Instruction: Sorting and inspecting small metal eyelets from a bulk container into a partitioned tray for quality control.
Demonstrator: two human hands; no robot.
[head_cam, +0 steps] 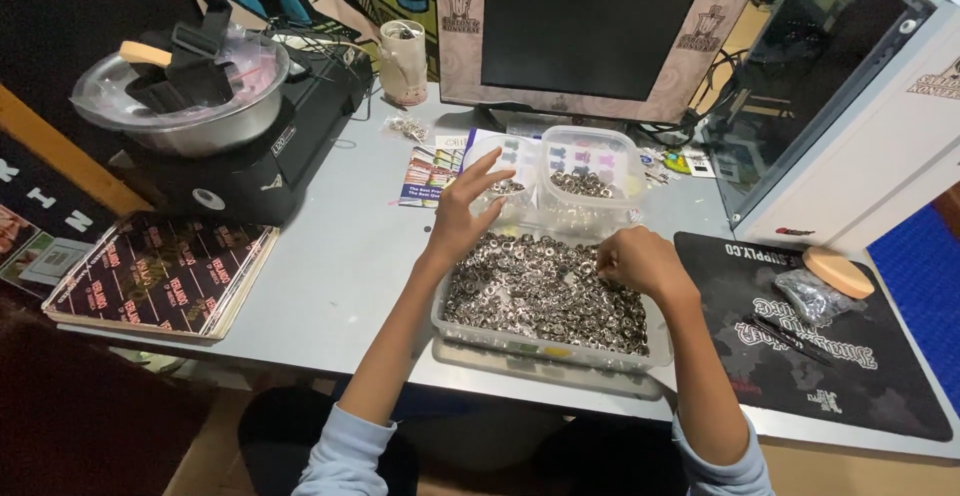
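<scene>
**Sorting metal rings from a full tub**

The tub (452, 324) of small metal rings (540, 291) sits at the desk's (340, 266) near edge, straight ahead. The right hand (640, 261) is curled almost shut over the rings at the tub's 2 o'clock corner; whether it pinches any, I cannot tell. The left hand (465, 211) hovers spread wide at 11 o'clock, holding nothing, over a small cup (505, 191). A second box (590, 171) stands at 12 o'clock. Risk: the tub is heaped and near the edge, so a knock could spill rings to the floor.
</scene>
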